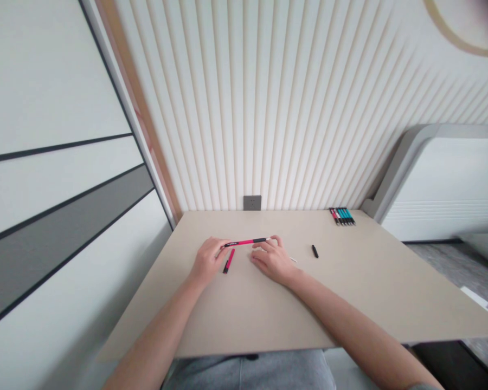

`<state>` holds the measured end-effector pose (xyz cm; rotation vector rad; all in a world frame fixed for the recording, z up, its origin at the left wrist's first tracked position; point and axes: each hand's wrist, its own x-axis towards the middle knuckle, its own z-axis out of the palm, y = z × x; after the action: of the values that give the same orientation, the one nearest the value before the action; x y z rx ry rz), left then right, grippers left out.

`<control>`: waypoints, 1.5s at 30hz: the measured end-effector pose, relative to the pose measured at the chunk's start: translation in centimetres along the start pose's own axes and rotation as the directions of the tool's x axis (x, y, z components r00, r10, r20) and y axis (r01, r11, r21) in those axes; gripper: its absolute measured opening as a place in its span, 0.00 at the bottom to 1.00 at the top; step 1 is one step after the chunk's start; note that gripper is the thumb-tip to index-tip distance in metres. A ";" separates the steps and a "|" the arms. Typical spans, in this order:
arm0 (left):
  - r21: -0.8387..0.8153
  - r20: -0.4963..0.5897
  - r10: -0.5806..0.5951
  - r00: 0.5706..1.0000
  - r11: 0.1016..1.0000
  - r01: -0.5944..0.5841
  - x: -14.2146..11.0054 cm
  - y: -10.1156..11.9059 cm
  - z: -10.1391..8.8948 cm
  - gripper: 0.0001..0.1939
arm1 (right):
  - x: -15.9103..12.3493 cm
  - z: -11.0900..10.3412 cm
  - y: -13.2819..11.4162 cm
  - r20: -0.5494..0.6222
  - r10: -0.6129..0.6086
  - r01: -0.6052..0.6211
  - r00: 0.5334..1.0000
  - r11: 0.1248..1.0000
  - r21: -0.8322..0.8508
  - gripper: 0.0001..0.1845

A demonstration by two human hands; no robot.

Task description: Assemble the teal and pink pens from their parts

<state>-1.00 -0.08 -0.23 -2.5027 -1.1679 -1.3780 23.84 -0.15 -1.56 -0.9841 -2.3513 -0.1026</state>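
A pink and black pen [244,242] is held level just above the table, its silver tip pointing right. My left hand [209,260] pinches its left end between thumb and fingers. At the tip, the curled fingers of my right hand [272,260] close on the pen's black grip end; the exact contact is partly hidden. Below the pen lies a pink barrel piece with a black end [229,261], next to my left fingers. A thin white refill-like stick [293,260] sticks out from behind my right hand. Farther right rests a short black grip-like piece [315,251].
Several pens [342,216], pink, white and teal with black parts, lie in a row at the table's back right. The beige table [244,319] meets a ribbed wall with a dark socket [252,203]. A white cabinet [57,216] stands left, a grey-white headboard [443,179] right.
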 end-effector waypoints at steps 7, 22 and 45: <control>-0.027 0.017 0.002 1.000 1.000 -0.002 0.0 0.1 0.2 0.07 | -2.0 -2.4 3.2 -0.044 0.414 -0.347 0.909 0.813 0.467 0.10; -0.041 0.037 0.008 0.999 0.999 -0.007 -0.2 -0.1 0.5 0.06 | -1.9 -1.9 3.2 0.109 0.522 -0.372 0.846 0.432 0.821 0.15; -0.064 0.042 -0.005 0.999 0.998 0.008 0.1 0.7 0.3 0.08 | -1.7 -3.0 2.4 -0.006 0.398 -0.311 0.918 0.726 0.613 0.15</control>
<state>-0.31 -0.35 -0.15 -2.5860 -1.1586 -1.3927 27.87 -0.39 -0.35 -1.0256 -1.8229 0.6764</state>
